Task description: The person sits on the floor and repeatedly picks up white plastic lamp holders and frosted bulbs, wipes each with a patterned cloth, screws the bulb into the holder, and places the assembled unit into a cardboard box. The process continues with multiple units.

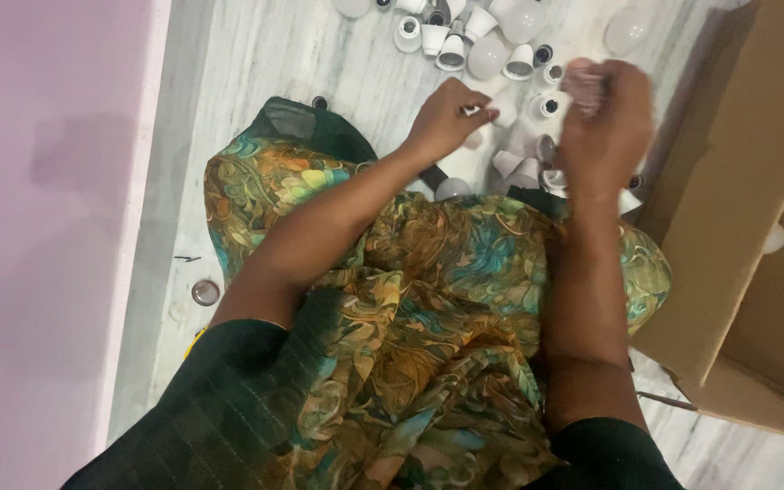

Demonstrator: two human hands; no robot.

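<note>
Left hand point(446, 113) pinching a white bulb part point(504, 111); right hand point(605, 122) blurred, grip unclear. Could knock loose bulb housings point(451, 41) rolling across floor point(274, 54).

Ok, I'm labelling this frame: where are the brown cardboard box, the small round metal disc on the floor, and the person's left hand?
brown cardboard box point(737, 181): head view, on its open flap.
small round metal disc point(205, 292): head view, its centre.
left hand point(446, 118): head view, back of the hand.
</note>
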